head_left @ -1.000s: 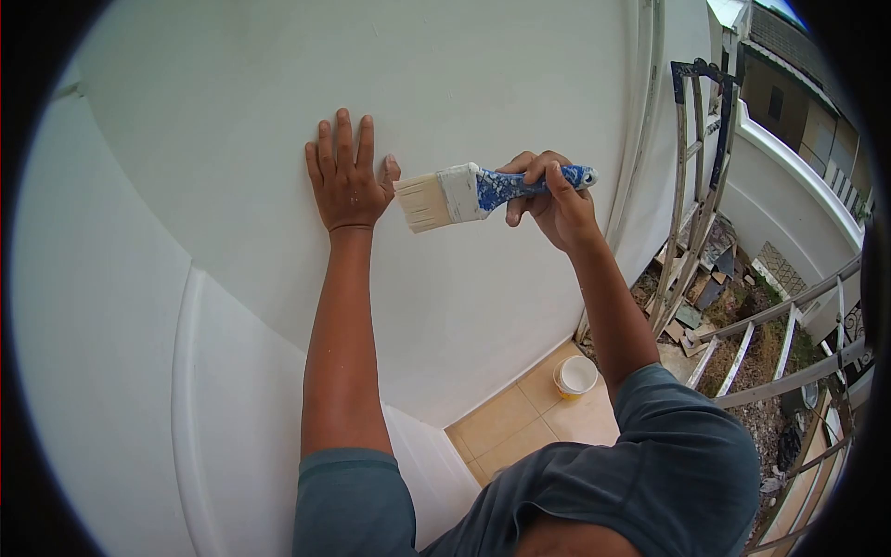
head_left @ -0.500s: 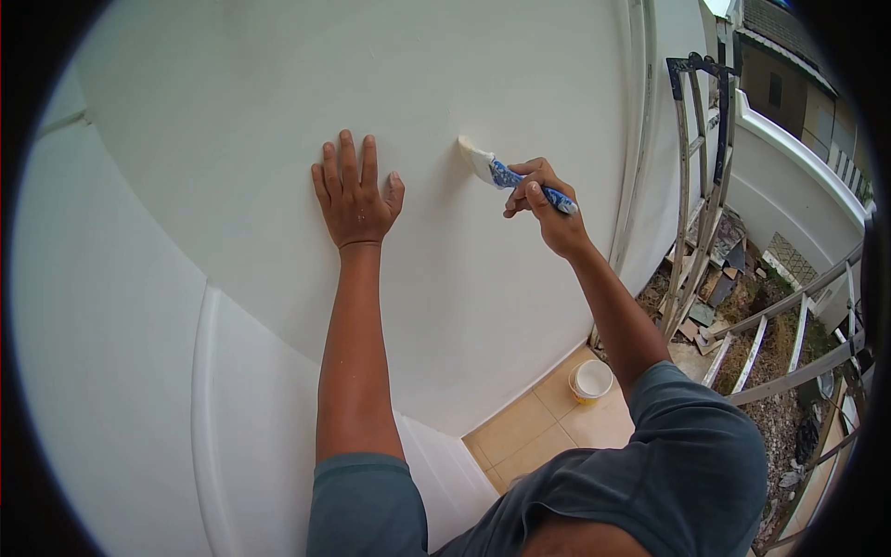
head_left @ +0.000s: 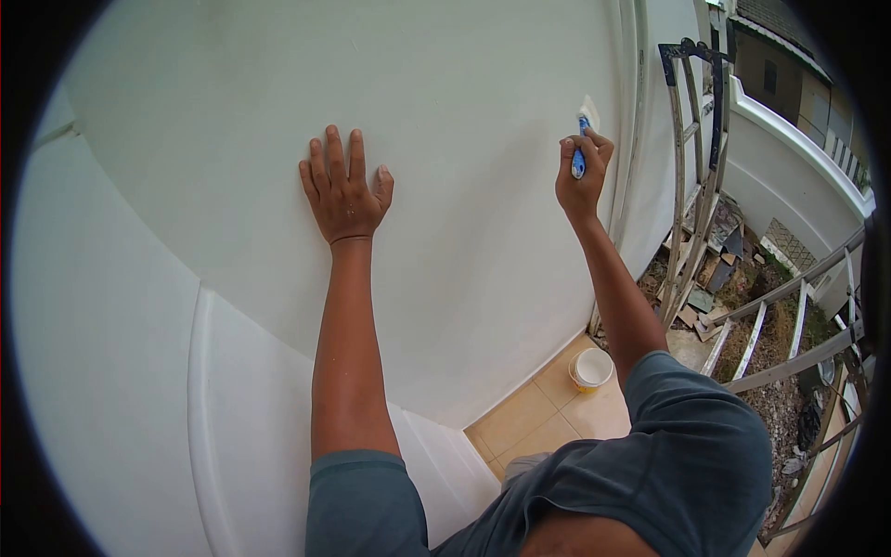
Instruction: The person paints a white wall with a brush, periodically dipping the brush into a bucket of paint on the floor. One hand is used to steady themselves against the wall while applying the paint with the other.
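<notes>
A pale wall (head_left: 445,213) spreads out in front of me. My left hand (head_left: 347,193) lies flat on it with fingers spread, holding nothing. Off to the right, my right hand (head_left: 585,174) is closed around the blue handle of a paintbrush (head_left: 582,139). The brush points upward, and its pale bristles are at the wall close to the right-hand edge. White paint smears mark the handle. Whether the bristle tips touch the surface is hard to make out.
Down on the tiled floor (head_left: 524,422) stands a small white bucket (head_left: 591,369). A metal ladder (head_left: 691,176) leans at the right. Beyond it lie rubble (head_left: 710,302) and curved metal rails (head_left: 798,371), with a white boundary wall (head_left: 789,176) behind.
My right hand has carried the paintbrush right and upward along the wall, and the brush has turned from pointing left to pointing up. My left hand stays flat in place.
</notes>
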{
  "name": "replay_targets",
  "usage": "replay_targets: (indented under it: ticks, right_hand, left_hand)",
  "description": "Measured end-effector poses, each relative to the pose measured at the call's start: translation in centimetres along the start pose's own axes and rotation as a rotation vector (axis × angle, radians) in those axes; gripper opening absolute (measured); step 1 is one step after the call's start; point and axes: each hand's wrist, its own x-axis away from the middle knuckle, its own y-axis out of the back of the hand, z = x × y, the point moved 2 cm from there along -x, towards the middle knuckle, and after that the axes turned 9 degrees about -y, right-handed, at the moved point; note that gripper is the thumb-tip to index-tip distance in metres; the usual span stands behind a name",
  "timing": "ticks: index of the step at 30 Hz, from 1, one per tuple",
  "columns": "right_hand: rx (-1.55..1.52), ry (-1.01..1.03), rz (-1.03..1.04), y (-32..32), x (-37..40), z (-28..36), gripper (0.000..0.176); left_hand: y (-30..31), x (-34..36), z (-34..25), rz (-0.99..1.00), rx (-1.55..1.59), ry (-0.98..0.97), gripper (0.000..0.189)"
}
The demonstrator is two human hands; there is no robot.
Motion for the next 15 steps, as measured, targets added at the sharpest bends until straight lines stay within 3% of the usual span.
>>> replay_targets:
  ticks: [1, 3, 6, 9, 11, 13, 15]
  right_hand:
    - [-0.161, 0.022, 0.199, -0.8, 1.3, 2.5, 0.023]
    - [-0.787, -0.365, 0.724, -0.8, 3.3, 7.4, 0.028]
    - [-1.179, -0.543, 1.068, 0.5, 2.5, 9.8, 0.031]
    - [-1.217, -0.632, 0.923, -0.1, -0.2, 5.9, 0.034]
    - [-0.903, -0.718, 0.324, -1.2, -2.0, 2.1, 0.032]
    - [-0.584, -0.73, -0.085, 0.0, -3.5, -1.8, 0.026]
    - [-0.254, -0.276, -0.239, -0.7, -4.1, -3.3, 0.02]
  left_hand:
    - [0.0, 0.1, -0.1, 0.008, 0.0, 0.0, 0.06]
    - [0.0, 0.1, -0.1, 0.019, -0.009, 0.008, 0.06]
    - [0.0, 0.1, 0.0, 0.026, -0.006, 0.013, 0.059]
    - [-0.1, 0.0, 0.1, 0.027, -0.005, 0.015, 0.058]
    - [0.1, 0.0, 0.0, 0.033, -0.016, 0.018, 0.057]
    - [0.1, 0.1, 0.0, 0.033, -0.023, 0.022, 0.057]
    - [0.1, 0.0, 0.0, 0.029, -0.025, 0.023, 0.057]
